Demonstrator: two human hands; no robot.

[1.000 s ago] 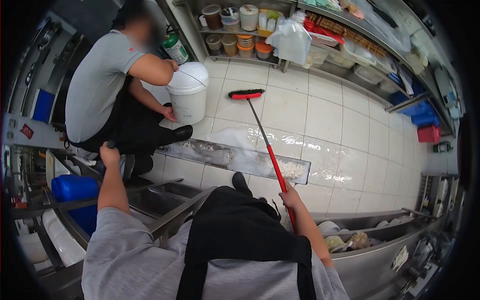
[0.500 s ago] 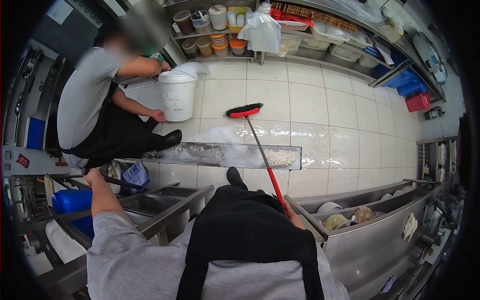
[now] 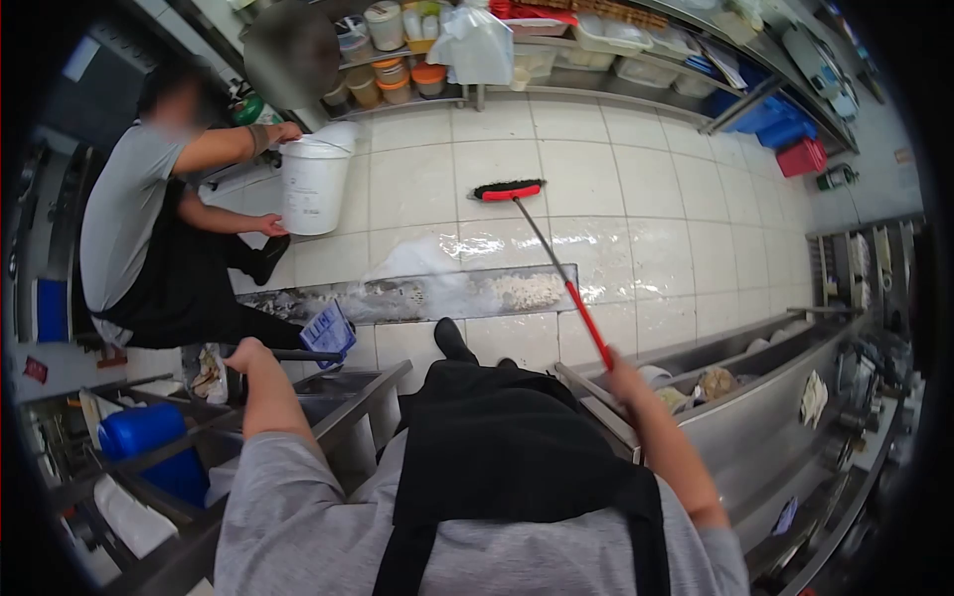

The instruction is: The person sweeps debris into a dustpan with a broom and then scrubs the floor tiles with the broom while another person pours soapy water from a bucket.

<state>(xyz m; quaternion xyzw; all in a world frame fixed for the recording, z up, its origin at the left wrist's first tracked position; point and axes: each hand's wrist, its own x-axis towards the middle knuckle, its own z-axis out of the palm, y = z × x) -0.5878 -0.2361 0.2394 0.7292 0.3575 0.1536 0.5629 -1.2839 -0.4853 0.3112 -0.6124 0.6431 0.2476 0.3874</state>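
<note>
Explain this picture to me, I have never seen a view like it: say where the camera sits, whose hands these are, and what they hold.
The camera sits on a person's head, looking down over their grey shirt and black apron. Their right hand has a grip on the red handle of a broom whose brush head rests on the wet tiled floor. Their left hand holds a dark handle with a blue dustpan at its end. Foam lies along the floor drain. A second person crouches at the left, tilting a white bucket with both hands.
</note>
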